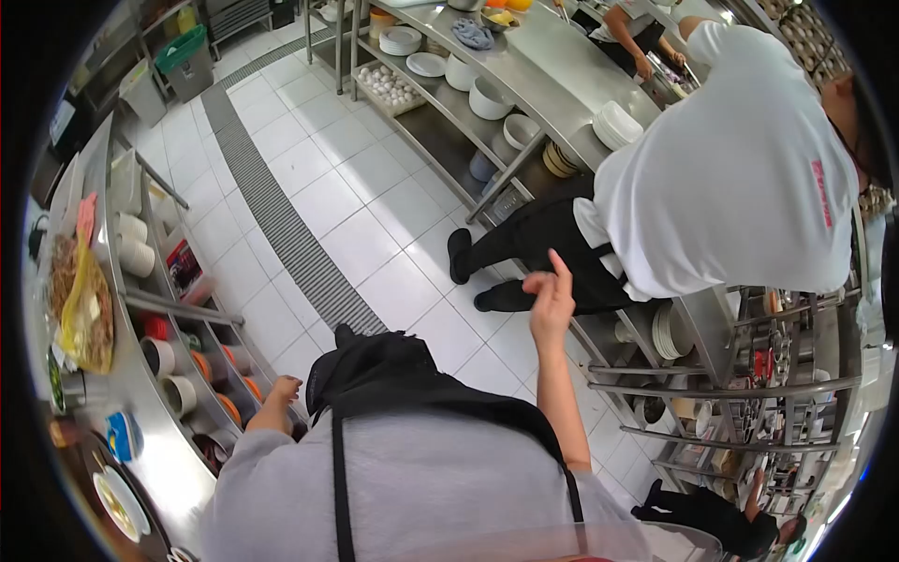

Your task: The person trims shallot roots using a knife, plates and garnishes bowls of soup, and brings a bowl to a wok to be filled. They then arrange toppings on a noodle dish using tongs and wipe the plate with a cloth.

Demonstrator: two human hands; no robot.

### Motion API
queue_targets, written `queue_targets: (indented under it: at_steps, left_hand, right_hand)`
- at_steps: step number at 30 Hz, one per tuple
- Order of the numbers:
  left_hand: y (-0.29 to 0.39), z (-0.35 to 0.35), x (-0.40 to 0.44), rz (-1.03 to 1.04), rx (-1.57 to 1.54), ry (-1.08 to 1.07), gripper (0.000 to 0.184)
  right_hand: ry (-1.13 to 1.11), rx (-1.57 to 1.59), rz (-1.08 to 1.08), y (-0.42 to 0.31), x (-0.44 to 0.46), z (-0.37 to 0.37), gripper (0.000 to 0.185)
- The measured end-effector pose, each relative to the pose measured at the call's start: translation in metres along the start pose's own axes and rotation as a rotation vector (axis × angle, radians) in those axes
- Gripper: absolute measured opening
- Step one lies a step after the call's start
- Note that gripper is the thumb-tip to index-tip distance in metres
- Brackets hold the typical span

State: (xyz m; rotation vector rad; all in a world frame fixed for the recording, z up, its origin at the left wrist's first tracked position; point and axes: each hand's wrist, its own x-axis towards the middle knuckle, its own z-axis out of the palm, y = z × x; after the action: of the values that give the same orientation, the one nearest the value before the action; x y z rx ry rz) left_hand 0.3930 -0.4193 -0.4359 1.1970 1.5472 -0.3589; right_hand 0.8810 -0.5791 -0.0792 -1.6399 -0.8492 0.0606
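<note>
My right hand is raised in front of me, index finger stretched out and the other fingers partly bent, with nothing in it. Beyond it stands a co-worker in a white shirt and black trousers, back turned to me. Low at my side, my left hand hangs with loosely bent fingers, and no object shows in it. It is nearest to the steel counter's lower shelf, where white containers and orange-rimmed bowls are stored. My black apron covers my front.
A drain grate runs along the white tile floor. At left, a steel counter bears a yellow plastic bag and a plate of food. Across the aisle, shelves hold bowls and eggs. Other people work at right.
</note>
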Motion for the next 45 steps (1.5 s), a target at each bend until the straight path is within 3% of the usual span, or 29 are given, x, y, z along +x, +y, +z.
queue_targets:
  at_steps: [1,2,3,5,7,8,13,15,17,19,21,23,24,25,26,28,30,33,34,37,40,41,42,44,45]
  left_hand:
    - [0.005,-0.015,0.005,0.004,-0.033,0.015,0.027]
    - [0.018,-0.032,0.011,0.008,-0.023,0.015,0.027]
    - [0.031,-0.047,0.012,0.063,-0.104,0.053,0.028]
    - [0.057,-0.083,0.020,0.112,-0.173,0.081,0.030]
    - [0.077,-0.117,0.032,0.156,-0.389,0.181,0.028]
    - [0.086,-0.132,0.038,0.211,-0.430,0.232,0.028]
    - [0.111,-0.186,0.076,0.190,-0.485,0.320,0.029]
    - [0.097,-0.186,0.099,0.298,-0.480,0.370,0.026]
    - [0.083,-0.170,0.111,0.348,-0.653,0.371,0.015]
    - [0.114,-0.159,0.075,0.065,-0.651,0.304,0.017]
    - [0.126,-0.144,0.061,0.168,-0.237,0.350,0.017]
    - [0.099,-0.112,0.064,0.028,-0.541,0.263,0.014]
    - [0.110,-0.118,0.051,-0.198,-0.345,0.060,0.017]
    - [0.104,-0.106,0.061,-0.094,-0.044,0.095,0.021]
    - [0.116,-0.107,0.058,-0.149,-0.177,0.094,0.019]
    - [0.140,-0.120,0.058,-0.324,-0.381,0.119,0.014]
    - [0.208,-0.143,0.043,-0.566,-0.528,0.187,0.011]
    - [0.250,-0.164,0.061,-0.518,-0.558,0.311,0.012]
    - [0.251,-0.171,0.069,-0.501,-0.538,0.273,0.014]
    - [0.239,-0.187,0.102,-0.438,-0.535,0.201,0.015]
    - [0.221,-0.213,0.136,-0.282,-0.565,0.205,0.012]
    - [0.222,-0.228,0.152,-0.276,-0.580,0.107,0.011]
    - [0.223,-0.244,0.169,-0.268,-0.593,0.005,0.010]
    - [0.242,-0.269,0.207,-0.209,-0.468,0.021,0.009]
    - [0.264,-0.282,0.224,-0.004,-0.324,0.007,0.016]
  right_hand:
    - [0.001,-0.038,-0.057,0.016,0.012,0.024,0.024]
    - [-0.076,-0.206,-0.256,0.038,0.025,0.039,0.021]
    - [-0.082,-0.262,-0.255,0.041,0.036,0.061,0.015]
    - [-0.121,-0.152,0.044,0.061,0.055,0.107,0.008]
    - [-0.155,-0.145,0.289,0.080,0.077,0.150,0.016]
    - [-0.174,-0.143,0.305,0.091,0.091,0.167,0.023]
    - [-0.289,-0.256,0.401,0.198,0.179,0.234,0.024]
    - [-0.233,-0.134,0.783,0.259,0.223,0.251,0.021]
    - [-0.079,0.013,0.999,0.342,0.267,0.263,0.028]
    - [0.030,0.091,1.190,0.395,0.319,0.267,0.038]
    - [0.218,0.165,1.233,0.436,0.366,0.279,0.046]
    - [0.342,0.391,1.396,0.511,0.405,0.269,0.049]
    - [0.489,0.479,1.329,0.525,0.419,0.267,0.050]
    - [0.632,0.558,1.246,0.534,0.434,0.265,0.052]
    - [0.657,0.542,1.265,0.550,0.443,0.260,0.052]
    - [0.711,0.776,1.018,0.583,0.458,0.247,0.043]
    - [0.707,0.849,0.984,0.637,0.466,0.242,0.041]
    - [0.671,1.069,0.815,0.708,0.446,0.219,0.036]
    - [0.661,1.134,0.744,0.686,0.443,0.213,0.035]
    - [1.005,0.789,1.023,0.555,0.434,0.257,0.032]
    - [0.892,0.795,1.064,0.487,0.375,0.267,0.035]
    - [0.890,0.783,1.086,0.470,0.358,0.270,0.038]
    - [0.818,0.751,1.011,0.437,0.346,0.275,0.038]
    - [0.729,0.684,0.955,0.369,0.314,0.279,0.038]
    - [0.712,0.654,0.975,0.342,0.292,0.279,0.038]
